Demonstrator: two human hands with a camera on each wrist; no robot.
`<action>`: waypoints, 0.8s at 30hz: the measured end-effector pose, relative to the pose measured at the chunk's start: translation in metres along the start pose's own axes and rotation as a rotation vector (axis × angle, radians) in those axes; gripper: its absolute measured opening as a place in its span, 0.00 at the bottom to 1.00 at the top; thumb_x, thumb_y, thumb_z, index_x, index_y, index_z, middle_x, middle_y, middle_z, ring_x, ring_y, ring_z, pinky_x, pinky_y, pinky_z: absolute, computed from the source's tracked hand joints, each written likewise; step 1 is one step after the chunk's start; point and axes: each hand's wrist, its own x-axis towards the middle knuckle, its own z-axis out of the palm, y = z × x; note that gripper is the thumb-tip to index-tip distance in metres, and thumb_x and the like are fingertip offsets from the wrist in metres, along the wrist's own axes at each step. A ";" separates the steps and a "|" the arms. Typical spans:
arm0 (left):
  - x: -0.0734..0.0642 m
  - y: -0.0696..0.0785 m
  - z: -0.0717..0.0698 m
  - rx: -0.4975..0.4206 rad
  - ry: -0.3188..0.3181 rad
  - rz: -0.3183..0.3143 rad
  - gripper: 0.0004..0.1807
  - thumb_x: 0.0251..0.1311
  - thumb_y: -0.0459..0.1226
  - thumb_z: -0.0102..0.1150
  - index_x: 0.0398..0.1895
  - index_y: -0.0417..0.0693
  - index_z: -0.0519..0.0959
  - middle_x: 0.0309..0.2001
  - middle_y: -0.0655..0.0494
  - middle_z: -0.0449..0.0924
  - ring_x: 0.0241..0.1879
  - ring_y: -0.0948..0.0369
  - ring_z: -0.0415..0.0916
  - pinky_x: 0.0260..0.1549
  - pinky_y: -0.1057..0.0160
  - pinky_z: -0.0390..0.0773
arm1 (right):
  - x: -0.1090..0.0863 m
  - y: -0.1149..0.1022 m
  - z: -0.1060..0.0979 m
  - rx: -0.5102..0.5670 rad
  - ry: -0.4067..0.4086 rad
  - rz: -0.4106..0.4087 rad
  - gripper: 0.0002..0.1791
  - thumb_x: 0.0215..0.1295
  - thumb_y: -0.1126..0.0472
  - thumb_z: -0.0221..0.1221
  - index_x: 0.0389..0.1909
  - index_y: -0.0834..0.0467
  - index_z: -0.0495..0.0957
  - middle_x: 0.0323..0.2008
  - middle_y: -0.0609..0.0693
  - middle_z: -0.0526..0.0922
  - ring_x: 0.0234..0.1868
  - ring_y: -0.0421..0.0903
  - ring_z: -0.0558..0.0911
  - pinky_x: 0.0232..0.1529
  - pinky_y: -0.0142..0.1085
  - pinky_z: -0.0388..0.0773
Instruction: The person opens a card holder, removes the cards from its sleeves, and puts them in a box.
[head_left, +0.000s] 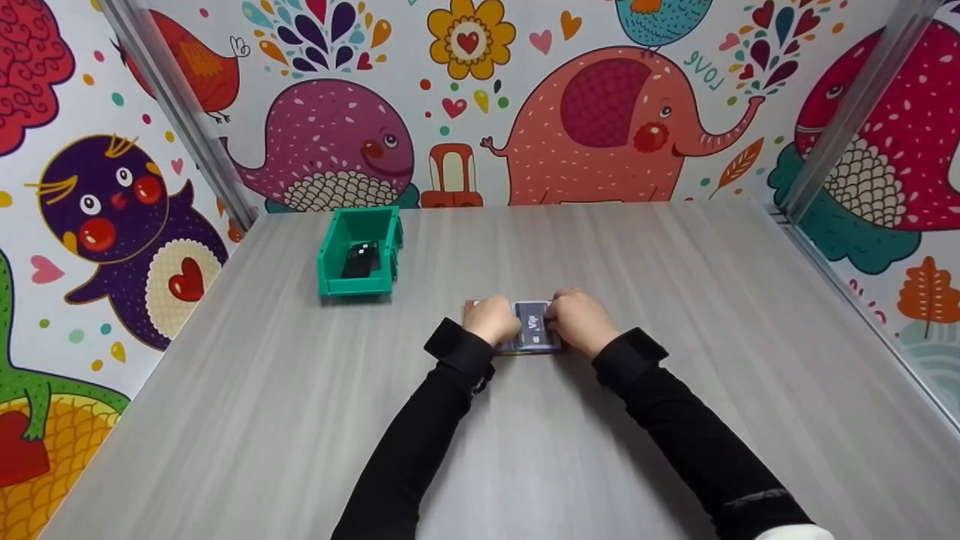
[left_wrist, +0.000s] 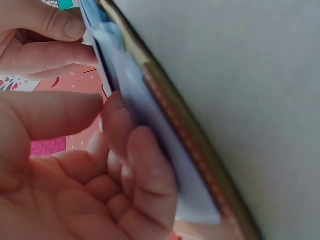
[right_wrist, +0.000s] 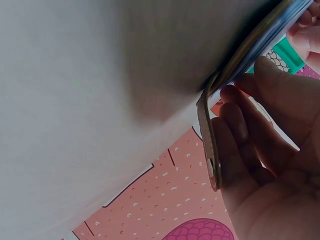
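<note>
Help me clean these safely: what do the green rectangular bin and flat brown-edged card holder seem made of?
Green rectangular bin: probably moulded plastic, semi-gloss, from its uniform colour and smooth walls.
Flat brown-edged card holder: perhaps matte leather or imitation, given the stitched edge; its hazy, bluish sleeves could be glossy plastic; blur leaves this open.

Brown card holder lies open (dark "Vip" card showing).

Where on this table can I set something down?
Bare tabletop lies right of the right hand, left of the left hand, and from the card holder back to the wall. Crowded: the holder between the hands, and the green bin, holding a dark object.
</note>
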 end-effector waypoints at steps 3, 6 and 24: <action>0.000 0.000 0.000 0.000 -0.002 0.002 0.08 0.54 0.34 0.57 0.34 0.41 0.83 0.40 0.49 0.85 0.42 0.51 0.79 0.65 0.46 0.56 | 0.000 0.000 0.000 -0.001 -0.004 0.002 0.02 0.51 0.70 0.70 0.26 0.62 0.87 0.33 0.58 0.83 0.36 0.57 0.82 0.41 0.49 0.78; 0.000 -0.001 0.000 -0.011 -0.004 0.003 0.05 0.54 0.34 0.57 0.30 0.43 0.82 0.38 0.50 0.85 0.39 0.52 0.78 0.64 0.47 0.57 | 0.000 -0.001 0.000 0.003 -0.010 0.004 0.03 0.51 0.71 0.70 0.27 0.62 0.87 0.33 0.58 0.83 0.36 0.57 0.81 0.41 0.49 0.78; -0.002 0.002 0.001 -0.001 0.019 -0.011 0.09 0.56 0.37 0.58 0.32 0.41 0.84 0.40 0.48 0.85 0.38 0.52 0.79 0.59 0.49 0.65 | 0.000 -0.001 -0.001 -0.049 -0.017 -0.011 0.03 0.52 0.69 0.69 0.28 0.60 0.88 0.34 0.58 0.83 0.36 0.58 0.81 0.41 0.48 0.77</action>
